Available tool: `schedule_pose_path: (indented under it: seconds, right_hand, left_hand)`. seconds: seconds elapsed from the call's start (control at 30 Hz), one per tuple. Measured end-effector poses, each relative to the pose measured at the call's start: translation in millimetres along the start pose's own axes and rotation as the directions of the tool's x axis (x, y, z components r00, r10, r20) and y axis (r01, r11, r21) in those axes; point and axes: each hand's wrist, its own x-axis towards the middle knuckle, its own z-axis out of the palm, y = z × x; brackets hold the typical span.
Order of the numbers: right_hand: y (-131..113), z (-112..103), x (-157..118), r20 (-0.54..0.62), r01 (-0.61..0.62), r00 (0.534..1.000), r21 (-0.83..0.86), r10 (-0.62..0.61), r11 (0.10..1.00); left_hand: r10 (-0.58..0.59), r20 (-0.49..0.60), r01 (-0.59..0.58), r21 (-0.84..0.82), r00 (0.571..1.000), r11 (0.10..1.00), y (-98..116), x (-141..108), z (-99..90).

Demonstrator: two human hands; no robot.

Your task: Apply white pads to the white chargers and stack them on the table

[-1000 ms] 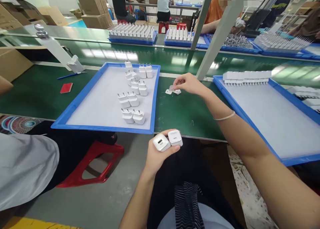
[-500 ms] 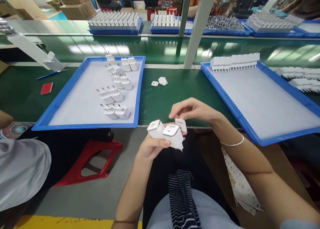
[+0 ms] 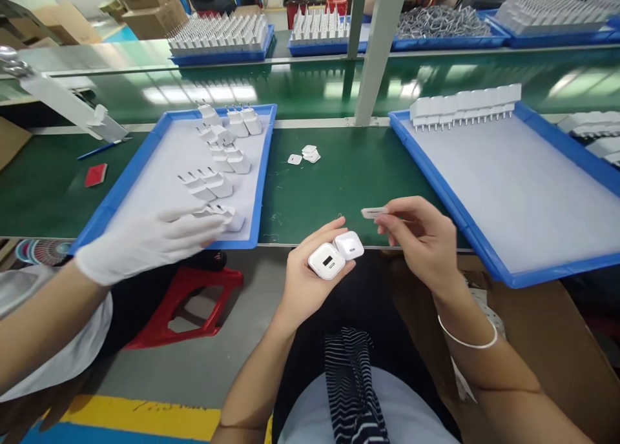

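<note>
Two white wall chargers (image 3: 327, 261) sit in my left hand (image 3: 303, 276), closed around them with their port faces up. One face shows a dark USB port and a smaller slot; the other shows a single slot. My right hand (image 3: 421, 241) pinches a thin white cover plate (image 3: 372, 213), seen nearly edge-on, to the right of the chargers and apart from them. Several loose white cover plates (image 3: 310, 153) lie on the green bench ahead of my hands.
At left, a blue-rimmed tray (image 3: 259, 202) bears several chargers (image 3: 213, 182), prongs up; a co-worker's white-gloved hand (image 3: 150, 242) reaches over it. The right tray (image 3: 542, 199) carries a row of chargers (image 3: 465, 106). A metal post (image 3: 380, 57) rises between them.
My right hand has moved right, away from the chargers, with the cover plate. My left hand has turned the chargers' faces toward me. A gloved hand has come over the left tray.
</note>
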Motion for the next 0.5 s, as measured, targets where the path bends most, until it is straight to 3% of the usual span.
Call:
schedule_pose_path:
  seconds: [0.07,0.13,0.23,0.3,0.5]
  right_hand:
    - [-9,-5,-7,-0.025,-0.023,0.999,0.037,0.024,0.999]
    - [-20,-8,-13,0.076,-0.135,0.989,0.153,0.125,0.979]
    - [-32,-5,-16,0.311,-0.365,0.911,0.301,0.271,0.881]
    - [-35,-2,-16,0.393,-0.454,0.866,0.362,0.308,0.814]
    - [-32,8,-19,0.420,-0.525,0.839,0.455,0.346,0.720]
  left_hand:
    - [0.044,-0.041,-0.041,0.072,0.998,0.997,-3,0,3.8]
    - [0.071,-0.033,-0.066,0.124,0.997,0.990,-7,-1,5.7]
    - [0.077,0.019,-0.079,0.163,0.997,0.983,-8,-1,6.1]
    - [0.078,0.040,-0.083,0.166,0.996,0.983,-7,-1,5.7]
    - [0.115,0.040,-0.121,0.194,0.992,0.974,-4,-1,3.7]
